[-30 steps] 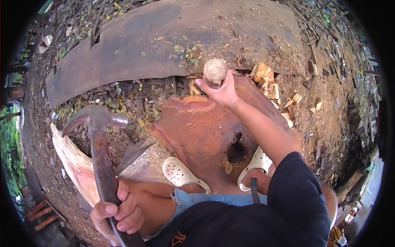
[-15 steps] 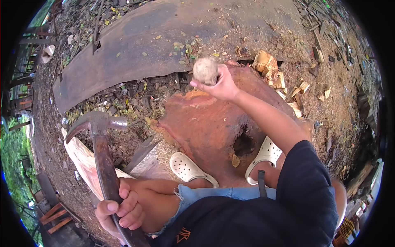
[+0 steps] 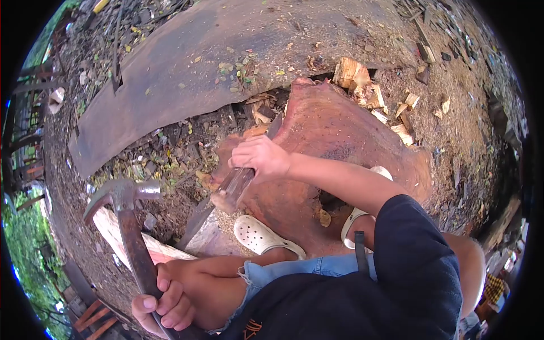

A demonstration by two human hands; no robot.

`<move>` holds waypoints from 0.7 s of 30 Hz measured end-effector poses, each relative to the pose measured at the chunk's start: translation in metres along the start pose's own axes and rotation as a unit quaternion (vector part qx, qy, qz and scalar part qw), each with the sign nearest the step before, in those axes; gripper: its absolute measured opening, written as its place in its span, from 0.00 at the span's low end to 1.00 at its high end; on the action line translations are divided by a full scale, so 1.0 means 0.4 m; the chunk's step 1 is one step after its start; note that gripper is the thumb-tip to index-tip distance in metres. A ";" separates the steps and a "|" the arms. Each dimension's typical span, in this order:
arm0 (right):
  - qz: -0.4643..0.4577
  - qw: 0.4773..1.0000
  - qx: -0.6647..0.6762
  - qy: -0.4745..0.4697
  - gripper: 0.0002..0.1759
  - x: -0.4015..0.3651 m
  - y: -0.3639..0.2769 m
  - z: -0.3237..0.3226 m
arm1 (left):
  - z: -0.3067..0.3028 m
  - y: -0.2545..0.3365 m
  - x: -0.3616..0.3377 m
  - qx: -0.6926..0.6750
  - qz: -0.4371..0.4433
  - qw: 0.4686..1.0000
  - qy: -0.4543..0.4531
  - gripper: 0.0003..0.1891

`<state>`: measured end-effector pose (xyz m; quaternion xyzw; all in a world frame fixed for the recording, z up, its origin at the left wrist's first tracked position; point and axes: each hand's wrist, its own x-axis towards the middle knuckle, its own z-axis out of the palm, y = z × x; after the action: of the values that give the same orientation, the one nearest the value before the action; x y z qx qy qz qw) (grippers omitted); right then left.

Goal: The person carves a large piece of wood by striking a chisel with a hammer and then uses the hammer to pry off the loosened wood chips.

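My left hand (image 3: 164, 306) is closed around the dark handle of a claw hammer (image 3: 122, 195), its metal head raised at the left. The fingers of my right hand (image 3: 259, 158) wrap round a short piece of wood (image 3: 231, 191), brown along its side and paler at the lower end. It tilts down to the left, over the near-left part of a broad reddish wood slab (image 3: 294, 175). My right forearm crosses above the slab and partly covers a dark hole in it.
White clogs (image 3: 263, 234) are on my feet at the slab's near edge. Split wood chunks (image 3: 352, 73) lie beyond it at the right. A bent dark sheet (image 3: 187, 79) covers the ground at the back. A long pale piece of wood (image 3: 110, 226) lies under the hammer.
My right hand has come nearer and to the left, turning the piece of wood so its pale end points down-left. The hammer has shifted slightly left and down in view.
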<state>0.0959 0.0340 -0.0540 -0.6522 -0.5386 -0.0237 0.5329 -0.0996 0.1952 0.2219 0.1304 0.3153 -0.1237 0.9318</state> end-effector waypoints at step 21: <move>0.095 0.990 -0.006 0.101 0.21 0.034 0.015 -0.028 | -0.015 0.014 0.026 0.001 -0.019 1.000 -0.021 0.13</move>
<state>0.1119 0.0362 -0.0450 -0.6981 -0.4173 -0.0416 0.5803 -0.0930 0.2009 0.2118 0.1231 0.2976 -0.1444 0.9356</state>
